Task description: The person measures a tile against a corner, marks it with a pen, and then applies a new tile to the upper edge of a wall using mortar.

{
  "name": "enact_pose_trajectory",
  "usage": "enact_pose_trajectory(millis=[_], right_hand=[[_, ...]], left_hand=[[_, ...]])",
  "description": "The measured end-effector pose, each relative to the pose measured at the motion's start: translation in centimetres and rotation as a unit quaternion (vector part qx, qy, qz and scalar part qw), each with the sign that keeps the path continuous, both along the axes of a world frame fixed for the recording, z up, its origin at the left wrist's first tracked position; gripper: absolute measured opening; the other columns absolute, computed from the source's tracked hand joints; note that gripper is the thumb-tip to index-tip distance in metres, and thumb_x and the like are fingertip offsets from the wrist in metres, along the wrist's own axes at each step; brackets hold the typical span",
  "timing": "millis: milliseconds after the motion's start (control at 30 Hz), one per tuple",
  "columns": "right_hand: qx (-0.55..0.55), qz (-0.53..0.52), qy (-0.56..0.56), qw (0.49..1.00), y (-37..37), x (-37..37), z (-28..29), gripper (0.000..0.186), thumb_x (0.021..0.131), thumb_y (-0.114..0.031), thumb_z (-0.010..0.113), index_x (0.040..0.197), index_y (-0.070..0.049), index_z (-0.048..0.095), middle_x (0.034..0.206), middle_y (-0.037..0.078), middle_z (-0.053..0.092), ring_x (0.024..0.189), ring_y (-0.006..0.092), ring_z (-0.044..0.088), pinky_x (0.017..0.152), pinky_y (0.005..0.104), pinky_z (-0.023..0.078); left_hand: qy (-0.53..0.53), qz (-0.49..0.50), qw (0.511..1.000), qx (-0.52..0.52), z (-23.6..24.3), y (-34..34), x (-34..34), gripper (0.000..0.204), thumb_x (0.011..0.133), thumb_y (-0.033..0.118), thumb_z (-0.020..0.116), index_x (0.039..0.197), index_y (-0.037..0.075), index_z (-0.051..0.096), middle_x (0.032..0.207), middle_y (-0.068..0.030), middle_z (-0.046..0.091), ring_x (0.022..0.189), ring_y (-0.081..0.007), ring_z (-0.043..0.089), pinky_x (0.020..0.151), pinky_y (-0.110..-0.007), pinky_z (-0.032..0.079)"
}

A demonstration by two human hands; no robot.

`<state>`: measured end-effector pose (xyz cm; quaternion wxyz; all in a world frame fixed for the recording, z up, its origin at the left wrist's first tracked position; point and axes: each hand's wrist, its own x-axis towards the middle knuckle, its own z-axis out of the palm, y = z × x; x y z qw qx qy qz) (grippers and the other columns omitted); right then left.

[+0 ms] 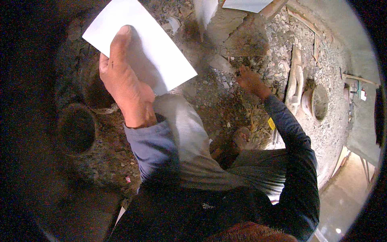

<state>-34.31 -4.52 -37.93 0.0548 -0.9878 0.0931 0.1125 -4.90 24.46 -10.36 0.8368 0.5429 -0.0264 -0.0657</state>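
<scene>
My left hand (127, 86) grips a flat white rectangular sheet (149, 44), thumb on its upper face and the other fingers underneath. Whether the sheet is card, paper or thin tile I cannot tell. Farther right, my right hand (252, 82) reaches down to the rubble-strewn ground (229, 105). Its fingers are dark and partly in shadow, close to or touching small loose chips, and anything in them is hidden. Beyond the hands, at the top, are another white flat piece (246, 5) and a pale upright piece (206, 12).
To the right lie a long piece of wood (295, 76) and a round pan-like vessel (318, 103) on its side. A yellow-ended tool (271, 123) lies by my right forearm. Dark round vessels (76, 129) stand in shadow at left. My bent knee (181, 117) is between my arms.
</scene>
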Motion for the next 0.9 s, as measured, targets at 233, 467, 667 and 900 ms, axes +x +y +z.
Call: enact_pose_trajectory(millis=[233, 467, 667, 900], right_hand=[[0.148, -0.172, -0.155, 0.961, 6.3, 4.6, 13.6, 0.044, 0.104, -0.039, 0.056, 0.125, 0.000, 0.053, 0.096, 0.021, 0.066, 0.084, 0.0337, 0.068, 0.072, 0.0456, 0.054], [0.412, -0.271, -0.233, 0.839, 13.5, 9.6, 22.0, 0.027, 0.100, -0.023, 0.064, 0.115, -0.005, 0.050, 0.075, 0.008, 0.058, 0.060, 0.0220, 0.060, 0.054, 0.0380, 0.050], [0.436, -0.329, -0.236, 0.804, 16.7, 13.2, 25.3, 0.033, 0.101, -0.026, 0.064, 0.115, -0.002, 0.045, 0.080, 0.006, 0.058, 0.052, 0.0108, 0.053, 0.045, 0.0297, 0.043], [0.486, -0.365, -0.289, 0.740, 15.0, 17.4, 25.9, 0.031, 0.100, -0.026, 0.065, 0.113, -0.003, 0.050, 0.086, 0.008, 0.060, 0.057, 0.0096, 0.053, 0.044, 0.0266, 0.041]], left_hand=[[0.032, 0.001, 0.999, -0.027, 0.7, 0.1, -1.2, 0.037, 0.090, 0.026, 0.075, 0.117, 0.002, 0.067, 0.108, -0.0037, 0.069, 0.097, -0.0165, 0.065, 0.088, -0.032, 0.050], [0.040, -0.001, 0.998, -0.046, 0.9, 1.3, -1.2, 0.039, 0.093, 0.030, 0.073, 0.119, 0.001, 0.065, 0.106, -0.0047, 0.069, 0.093, -0.0166, 0.065, 0.084, -0.032, 0.050], [0.031, 0.031, 0.997, -0.059, 1.3, 2.7, -0.4, 0.039, 0.091, 0.028, 0.074, 0.119, 0.002, 0.065, 0.106, -0.0052, 0.069, 0.095, -0.0168, 0.065, 0.084, -0.033, 0.051], [0.037, 0.044, 0.995, -0.087, 2.2, 3.6, -0.4, 0.038, 0.089, 0.026, 0.078, 0.116, 0.003, 0.066, 0.106, -0.0037, 0.069, 0.096, -0.0170, 0.065, 0.085, -0.034, 0.052]])
